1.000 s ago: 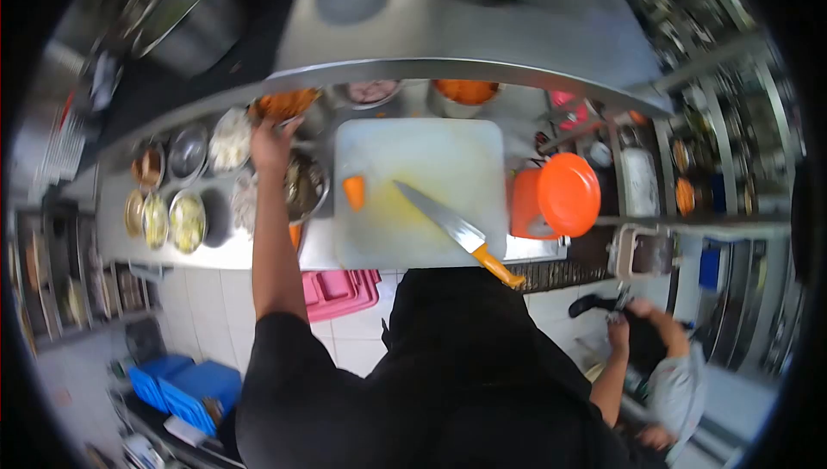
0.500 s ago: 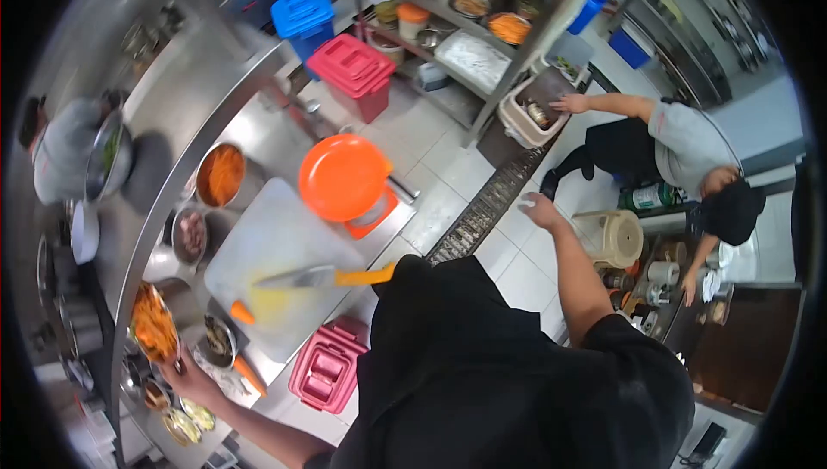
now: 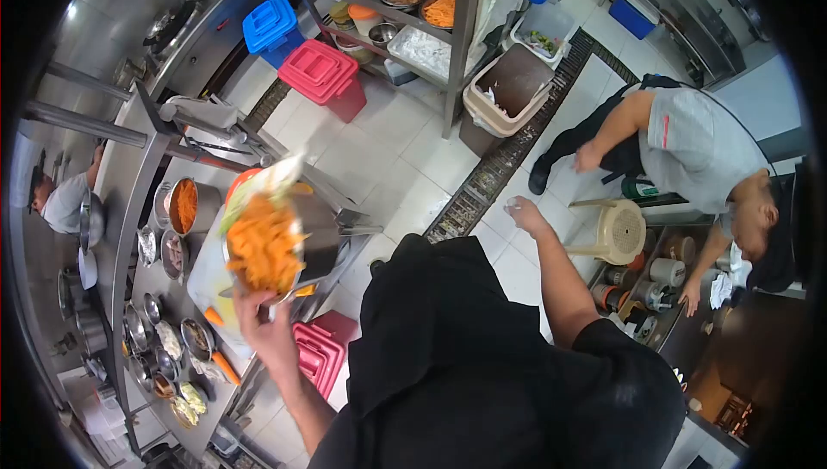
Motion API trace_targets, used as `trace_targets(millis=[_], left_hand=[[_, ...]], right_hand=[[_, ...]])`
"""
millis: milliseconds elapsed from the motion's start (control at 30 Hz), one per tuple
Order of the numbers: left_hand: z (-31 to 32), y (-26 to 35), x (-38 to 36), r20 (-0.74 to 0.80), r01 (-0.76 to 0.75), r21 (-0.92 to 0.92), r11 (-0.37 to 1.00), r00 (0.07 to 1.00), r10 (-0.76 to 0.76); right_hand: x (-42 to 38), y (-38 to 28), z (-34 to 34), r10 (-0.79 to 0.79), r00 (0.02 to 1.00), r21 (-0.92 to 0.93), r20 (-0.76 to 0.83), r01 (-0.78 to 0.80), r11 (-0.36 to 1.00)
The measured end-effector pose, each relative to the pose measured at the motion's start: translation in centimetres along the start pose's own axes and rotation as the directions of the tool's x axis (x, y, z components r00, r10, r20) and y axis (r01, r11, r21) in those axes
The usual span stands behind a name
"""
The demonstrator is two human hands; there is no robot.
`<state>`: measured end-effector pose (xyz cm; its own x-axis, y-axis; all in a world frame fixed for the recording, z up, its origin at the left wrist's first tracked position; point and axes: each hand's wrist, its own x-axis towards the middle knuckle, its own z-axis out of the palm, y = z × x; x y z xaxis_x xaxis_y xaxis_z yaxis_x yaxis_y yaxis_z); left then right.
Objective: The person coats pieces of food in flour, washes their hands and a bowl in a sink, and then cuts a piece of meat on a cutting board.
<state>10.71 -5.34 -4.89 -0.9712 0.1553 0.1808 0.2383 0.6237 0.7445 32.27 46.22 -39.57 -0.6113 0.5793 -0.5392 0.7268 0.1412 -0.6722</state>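
Observation:
My left hand (image 3: 265,324) grips the rim of a metal pot (image 3: 317,241) and holds it above the steel counter. Orange peelings (image 3: 265,249), which look like carrot, fill the pot, with a pale green leaf (image 3: 274,178) over its far edge. Behind the pot, the white cutting board (image 3: 207,279) is partly hidden; most of the knife is covered too. A carrot piece (image 3: 214,316) lies at the board's edge. A longer carrot (image 3: 226,369) rests near a small metal bowl (image 3: 197,340). My right hand (image 3: 524,213) is out over the floor, holding nothing, fingers loosely apart.
Red lidded bins (image 3: 326,73) and a blue bin (image 3: 270,28) stand on the tiled floor. A beige bin (image 3: 508,94) sits beside the floor drain (image 3: 482,185). Near a plastic stool (image 3: 618,232), a co-worker (image 3: 698,146) bends on the right. Metal bowls line the counter.
My left hand has lifted the pot of peelings off the counter and brought it right, over the board. The co-worker's hand has left the beige bin. The view has shifted.

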Motion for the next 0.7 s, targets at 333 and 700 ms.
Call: trace_targets(millis=[333,700], left_hand=[[21.1,9.7,6.2,0.208,-0.368,-0.168,0.915,0.894,0.398],[50.4,14.5,17.5,0.665,-0.459,-0.062,0.886,0.643,0.38]], right_hand=[[7.5,-5.0,-6.8,0.026,1.0,0.281,-0.008,-0.023,0.959],[19.6,-5.9,-16.8,0.223,0.971,0.448,-0.083,-0.164,0.879]])
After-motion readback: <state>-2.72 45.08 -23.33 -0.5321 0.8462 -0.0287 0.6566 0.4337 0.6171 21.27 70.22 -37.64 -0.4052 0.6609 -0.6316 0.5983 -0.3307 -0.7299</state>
